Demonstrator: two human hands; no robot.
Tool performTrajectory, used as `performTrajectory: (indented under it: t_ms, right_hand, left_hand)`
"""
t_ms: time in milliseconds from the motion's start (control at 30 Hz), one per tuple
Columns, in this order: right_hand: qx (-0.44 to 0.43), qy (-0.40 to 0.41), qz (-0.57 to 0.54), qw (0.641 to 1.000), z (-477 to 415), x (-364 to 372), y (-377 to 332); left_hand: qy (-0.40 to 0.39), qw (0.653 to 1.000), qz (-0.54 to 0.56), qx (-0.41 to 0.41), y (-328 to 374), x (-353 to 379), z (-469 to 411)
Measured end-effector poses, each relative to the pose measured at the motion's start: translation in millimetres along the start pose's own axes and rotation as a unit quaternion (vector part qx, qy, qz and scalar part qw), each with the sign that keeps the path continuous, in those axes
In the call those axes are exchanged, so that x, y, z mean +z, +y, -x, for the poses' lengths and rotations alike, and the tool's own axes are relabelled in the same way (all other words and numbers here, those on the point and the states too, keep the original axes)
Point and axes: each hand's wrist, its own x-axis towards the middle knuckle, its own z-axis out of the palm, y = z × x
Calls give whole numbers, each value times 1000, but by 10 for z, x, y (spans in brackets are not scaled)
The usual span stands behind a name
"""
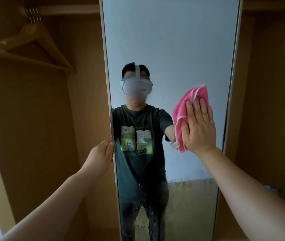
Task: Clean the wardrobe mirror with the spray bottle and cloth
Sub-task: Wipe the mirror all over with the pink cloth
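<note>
Wiping stage, part done: your right hand (198, 126), fingers flat together, presses the pink cloth (188, 110) on the mirror (169, 49) at mid-height right, your left hand (101, 153) curled round its left edge, droplets (143, 197) unwiped below; spray bottle unseen.

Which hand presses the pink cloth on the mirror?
The right hand, flat on the pink terry cloth; the left hand only grips the mirror's edge.
</note>
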Motion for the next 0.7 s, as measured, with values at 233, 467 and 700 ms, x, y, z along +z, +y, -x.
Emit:
performTrajectory:
  t_ms: [233,467,700]
  right_hand:
    - [44,5,-14,999,318,66,-6]
    - [80,-20,-25,996,786,117,-33]
    - [88,-91,2,992,1344,107,-36]
  left_hand:
    - [7,1000,-3,-4,36,9,38]
    - [30,1000,-2,1,110,48,103]
    - [35,999,1,7,125,58,123]
